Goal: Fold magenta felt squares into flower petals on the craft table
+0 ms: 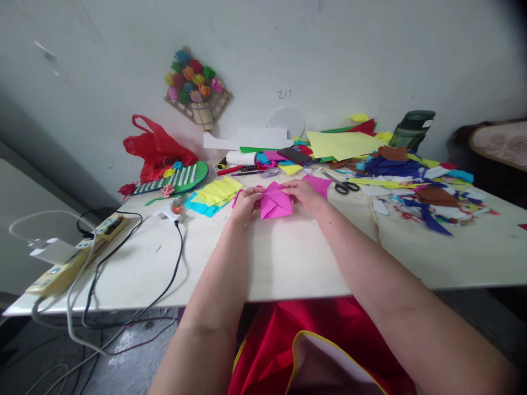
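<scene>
A small square of pink paper (276, 202) with crossing crease lines is held between my two hands above the white table (296, 258). My left hand (247, 203) pinches its left edge, fingers closed. At its upper right edge my right hand (302, 192) grips it between thumb and fingers. Another pink sheet (318, 185) lies behind my right hand. Just beyond that hand rest black-handled scissors (346, 187). Yellow paper sheets (218, 190) lie over blue sheets (201, 206) to the left of my left hand.
Coloured paper scraps (436, 192) are heaped at the right, near a green bottle (413, 130). A glue gun (168, 214) with a black cord lies left. A power strip (78, 255) with cables sits at the left edge. A red plastic bag (158, 145) stands behind.
</scene>
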### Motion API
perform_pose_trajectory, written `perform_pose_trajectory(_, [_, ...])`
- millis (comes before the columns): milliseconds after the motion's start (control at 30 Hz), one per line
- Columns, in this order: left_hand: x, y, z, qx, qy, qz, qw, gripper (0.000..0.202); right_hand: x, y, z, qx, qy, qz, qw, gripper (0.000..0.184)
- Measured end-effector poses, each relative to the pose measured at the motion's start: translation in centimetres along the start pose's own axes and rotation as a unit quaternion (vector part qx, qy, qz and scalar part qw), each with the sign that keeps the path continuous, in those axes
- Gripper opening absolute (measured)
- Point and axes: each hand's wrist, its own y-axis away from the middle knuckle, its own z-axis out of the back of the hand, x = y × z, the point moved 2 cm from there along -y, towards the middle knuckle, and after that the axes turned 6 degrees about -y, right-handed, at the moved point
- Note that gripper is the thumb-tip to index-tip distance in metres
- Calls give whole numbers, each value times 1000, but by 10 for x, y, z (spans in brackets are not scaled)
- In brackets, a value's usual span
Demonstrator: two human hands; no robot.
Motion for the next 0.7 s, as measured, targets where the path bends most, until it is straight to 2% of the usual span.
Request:
perform_pose_trajectory(233, [0,2,-2,-12,-6,-2,1000,23,6,5,-3,23,-10,11,1000,25])
perform_pose_trajectory(433, [1,0,-1,-26,-5,-3,1000,23,11,8,-4,42,33,25,998,24])
perform_pose_trajectory(700, [0,-1,-2,-37,5,-5,999,21,13,10,-9,4,78,49,996,27])
